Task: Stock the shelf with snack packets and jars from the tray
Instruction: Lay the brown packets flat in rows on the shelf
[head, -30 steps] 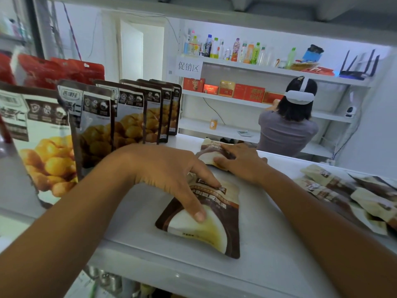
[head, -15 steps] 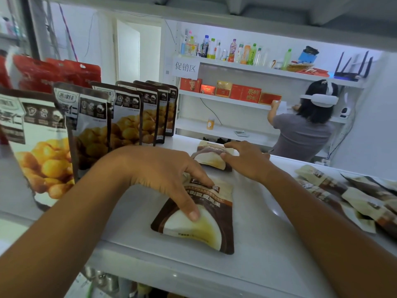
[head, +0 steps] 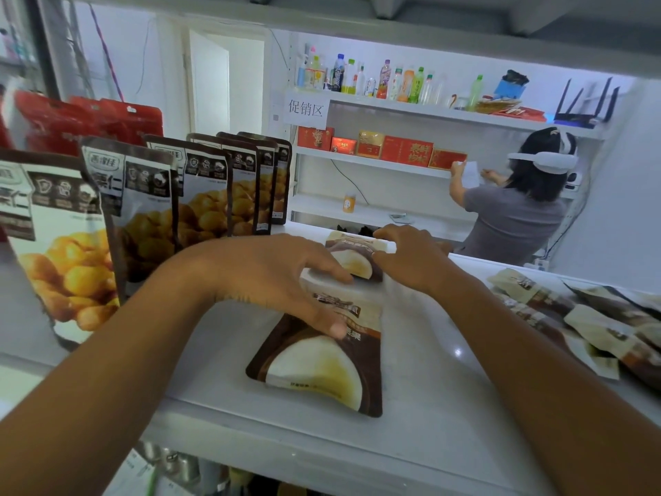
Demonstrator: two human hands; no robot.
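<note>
Upright brown plastic chestnut packets (head: 200,195) are standing along the left of the white flat shelf board (head: 447,406). A brown-and-cream plastic snack packet (head: 322,370) is lying flat at the shelf's front middle, and the left hand (head: 272,277) is clamping its grip on the upper part. Toward the shelf's back, the right hand (head: 411,259) is clasping a second matching packet (head: 352,261).

at six o'clock the near packet (head: 322,370) on the white shelf (head: 447,406) is dark brown with a cream half-moon and an orange band; the far packet (head: 352,261) at twelve matches it. standing packets (head: 204,195) at nine show yellow chestnuts on brown and grey, red packets (head: 89,119) at ten, beige-and-brown packets (head: 590,327) at three, red and gold boxes (head: 404,152) at one
</note>
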